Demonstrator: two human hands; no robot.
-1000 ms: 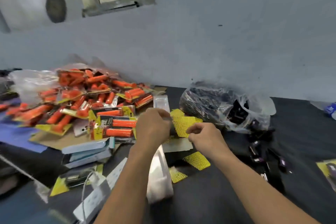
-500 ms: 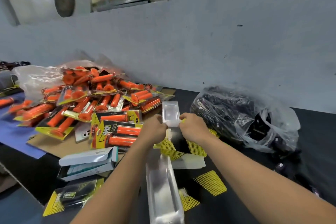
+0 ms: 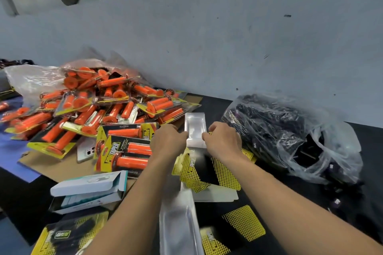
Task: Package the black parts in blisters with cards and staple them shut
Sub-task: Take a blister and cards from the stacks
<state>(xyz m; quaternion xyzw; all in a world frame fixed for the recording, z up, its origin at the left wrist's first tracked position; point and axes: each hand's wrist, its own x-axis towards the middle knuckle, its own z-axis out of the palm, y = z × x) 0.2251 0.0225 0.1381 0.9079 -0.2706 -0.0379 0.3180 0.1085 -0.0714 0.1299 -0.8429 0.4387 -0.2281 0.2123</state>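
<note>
Clear plastic blister [image 3: 194,126]: one, held above the middle of the worktop [image 3: 306,209]. It is pinched at its near end between left hand [image 3: 169,141] and right hand [image 3: 224,141], one on each side edge. Yellow-and-black cards [image 3: 209,172]: loose fan directly below. Black parts [image 3: 279,130]: bagged in clear film toward the far right edge, not yet loaded. Blister seemingly empty; glare hinders certainty. Hazard: thin shell may buckle or slip from the fingertip grip, scattering the cards beneath.
</note>
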